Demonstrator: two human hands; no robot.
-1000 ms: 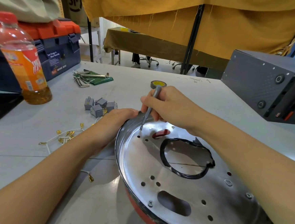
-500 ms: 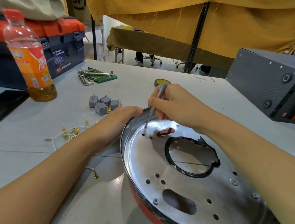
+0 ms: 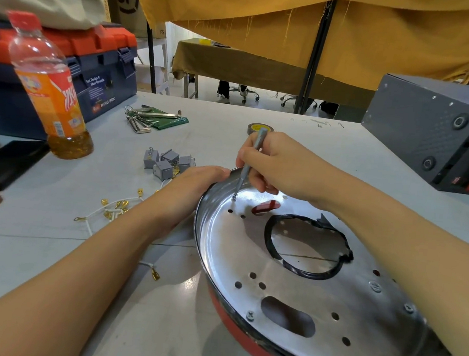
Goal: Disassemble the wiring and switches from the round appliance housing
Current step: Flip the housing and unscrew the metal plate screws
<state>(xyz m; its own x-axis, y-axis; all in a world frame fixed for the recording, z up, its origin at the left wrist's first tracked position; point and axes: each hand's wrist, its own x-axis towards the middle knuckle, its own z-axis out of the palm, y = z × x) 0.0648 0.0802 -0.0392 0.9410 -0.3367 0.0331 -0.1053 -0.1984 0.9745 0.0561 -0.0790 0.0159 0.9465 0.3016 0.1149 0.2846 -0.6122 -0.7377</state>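
One round appliance housing (image 3: pixel 316 305) lies on the grey table (image 3: pixel 25 251), tilted so its shiny perforated plate faces the camera; its near right rim runs under the right forearm and its red outer wall shows only as a strip along the bottom edge. A black ring (image 3: pixel 306 245) lines the big central opening. The right hand (image 3: pixel 279 164) pinches a slim grey screwdriver (image 3: pixel 250 162) between curled fingers, tip set on a small screw (image 3: pixel 234 198) near the far-left rim; the screw head is too small to read. The left hand (image 3: pixel 196 186) rests against the housing's left rim, its fingertips hidden behind the edge, so whether they curl around it or lie flat cannot be told. Just left of that hand sit grey switches (image 3: pixel 167 162) in a cluster, and white wires with brass terminals (image 3: pixel 113 207), partly covered by the left forearm. Farther off stand an orange drink bottle (image 3: pixel 52 90), a blue toolbox (image 3: pixel 101 72), hex keys (image 3: pixel 148 119) and a tape roll (image 3: pixel 259 128), half hidden behind the screwdriver.
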